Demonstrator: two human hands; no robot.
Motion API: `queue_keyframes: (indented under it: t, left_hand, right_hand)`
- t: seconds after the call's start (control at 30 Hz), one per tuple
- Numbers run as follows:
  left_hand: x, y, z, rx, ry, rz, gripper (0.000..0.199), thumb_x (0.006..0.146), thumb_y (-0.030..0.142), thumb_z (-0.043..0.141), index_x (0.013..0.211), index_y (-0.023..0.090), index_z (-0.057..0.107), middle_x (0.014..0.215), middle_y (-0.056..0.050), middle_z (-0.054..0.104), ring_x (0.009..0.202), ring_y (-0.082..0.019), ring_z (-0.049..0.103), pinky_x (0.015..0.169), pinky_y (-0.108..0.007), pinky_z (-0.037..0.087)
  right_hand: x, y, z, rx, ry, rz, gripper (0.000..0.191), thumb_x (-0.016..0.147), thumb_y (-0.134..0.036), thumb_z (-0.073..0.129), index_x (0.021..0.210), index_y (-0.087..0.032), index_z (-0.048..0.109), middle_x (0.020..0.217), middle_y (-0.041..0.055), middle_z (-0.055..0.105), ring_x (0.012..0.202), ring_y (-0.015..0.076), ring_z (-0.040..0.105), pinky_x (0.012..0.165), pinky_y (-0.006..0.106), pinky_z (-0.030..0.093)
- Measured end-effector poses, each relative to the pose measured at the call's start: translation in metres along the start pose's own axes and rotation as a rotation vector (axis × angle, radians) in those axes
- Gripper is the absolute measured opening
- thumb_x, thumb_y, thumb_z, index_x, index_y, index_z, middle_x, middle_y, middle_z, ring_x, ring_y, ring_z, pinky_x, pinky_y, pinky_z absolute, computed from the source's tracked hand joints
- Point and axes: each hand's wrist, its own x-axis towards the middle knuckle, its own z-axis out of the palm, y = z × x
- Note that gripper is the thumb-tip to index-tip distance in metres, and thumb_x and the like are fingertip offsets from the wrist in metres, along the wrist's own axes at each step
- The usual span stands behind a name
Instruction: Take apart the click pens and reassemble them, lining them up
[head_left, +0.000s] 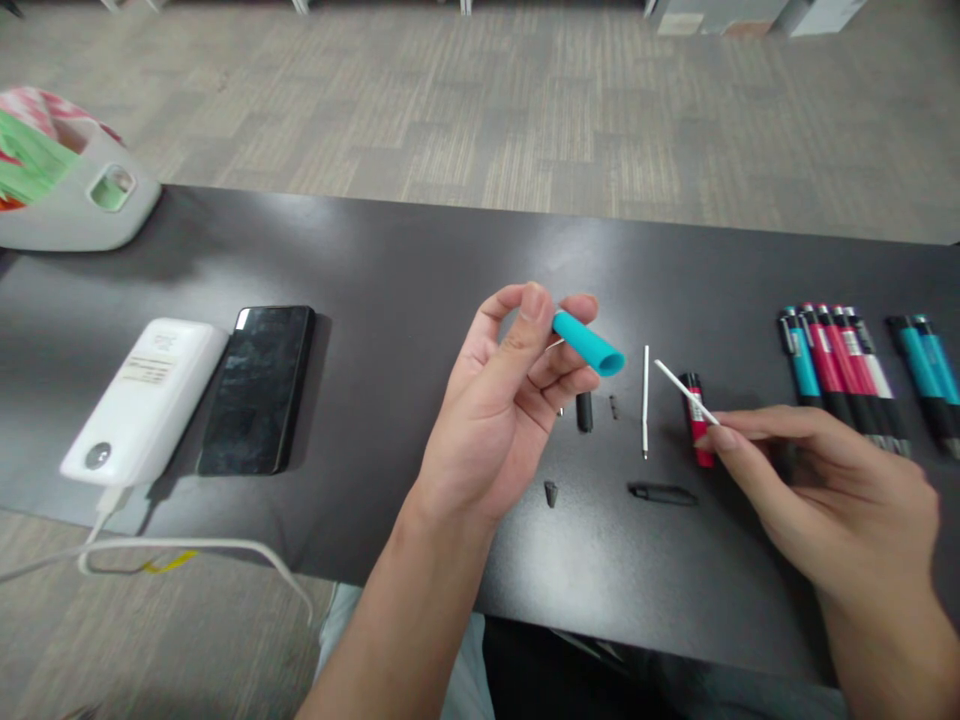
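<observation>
Raised over the middle of the dark table, my left hand [506, 400] pinches a teal pen barrel [589, 343], its open end pointing right. My right hand [832, 490] grips one end of a thin white refill [682, 390] between thumb and forefinger, its other end tilted up and left. Under it lies a red pen barrel [701, 440], partly covered by the fingertips. A second white refill [645, 405] lies on the table between my hands. Below it is a black clip piece [664, 493]. Near my left hand are a black grip [584, 412] and a small dark tip [551, 493].
Several assembled pens [832, 360] lie in a row at the right, with teal pens [926, 365] beyond them. A black phone [259, 390] and a white power bank [146, 400] with a cable are at the left. A light basket [82, 220] stands at the back left.
</observation>
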Motion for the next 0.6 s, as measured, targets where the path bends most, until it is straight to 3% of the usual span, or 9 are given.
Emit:
queue_keyframes:
  t: [0.13, 0.23, 0.27, 0.4, 0.5, 0.6]
  left_hand:
    - [0.0, 0.005, -0.001, 0.229, 0.096, 0.17, 0.054, 0.096, 0.036, 0.123, 0.122, 0.034, 0.076, 0.107, 0.009, 0.094, 0.091, -0.016, 0.093, 0.087, -0.026, 0.074]
    - [0.0, 0.016, -0.006, 0.474, 0.166, 0.314, 0.061, 0.092, 0.035, 0.124, 0.129, 0.04, 0.076, 0.109, 0.007, 0.094, 0.115, -0.025, 0.095, 0.103, -0.039, 0.074]
    - [0.0, 0.02, -0.009, 0.585, 0.161, 0.357, 0.056, 0.095, 0.033, 0.121, 0.126, 0.04, 0.075, 0.108, 0.007, 0.094, 0.115, -0.026, 0.094, 0.106, -0.042, 0.073]
    - [0.002, 0.034, -0.022, 0.972, 0.117, 0.488, 0.031, 0.11, 0.03, 0.1, 0.111, 0.041, 0.071, 0.102, 0.006, 0.094, 0.091, -0.027, 0.087, 0.093, -0.049, 0.066]
    - [0.003, 0.042, -0.03, 1.052, 0.081, 0.476, 0.032, 0.106, 0.03, 0.103, 0.109, 0.041, 0.073, 0.102, 0.006, 0.094, 0.094, -0.029, 0.089, 0.097, -0.051, 0.067]
    - [0.001, 0.046, -0.031, 1.074, 0.004, 0.378, 0.037, 0.1, 0.03, 0.111, 0.109, 0.042, 0.077, 0.104, 0.006, 0.094, 0.108, -0.031, 0.092, 0.114, -0.05, 0.07]
  right_hand:
    - [0.0, 0.0, 0.001, 0.021, 0.015, 0.015, 0.013, 0.096, -0.02, 0.087, 0.097, -0.033, 0.086, 0.074, -0.0088, 0.089, 0.049, 0.0139, 0.079, 0.052, 0.02, 0.062]
    - [-0.003, 0.002, 0.002, 0.053, 0.036, 0.036, 0.014, 0.092, -0.021, 0.09, 0.097, -0.033, 0.089, 0.075, -0.0078, 0.09, 0.051, 0.0148, 0.08, 0.053, 0.021, 0.063]
    - [-0.005, 0.002, 0.003, 0.059, 0.047, 0.039, 0.014, 0.09, -0.02, 0.091, 0.097, -0.033, 0.091, 0.076, -0.0074, 0.09, 0.052, 0.0141, 0.08, 0.054, 0.02, 0.063]
    - [-0.01, 0.005, 0.005, 0.075, 0.084, 0.069, 0.015, 0.089, -0.018, 0.093, 0.096, -0.031, 0.094, 0.076, -0.0058, 0.09, 0.056, 0.0128, 0.08, 0.058, 0.019, 0.062]
    - [-0.01, 0.006, 0.006, 0.11, 0.084, 0.071, 0.016, 0.09, -0.017, 0.093, 0.098, -0.03, 0.095, 0.078, -0.005, 0.092, 0.058, 0.0122, 0.08, 0.059, 0.019, 0.061]
    - [-0.01, 0.006, 0.006, 0.129, 0.076, 0.065, 0.016, 0.09, -0.016, 0.092, 0.098, -0.03, 0.095, 0.078, -0.0058, 0.091, 0.057, 0.0106, 0.077, 0.059, 0.017, 0.06]
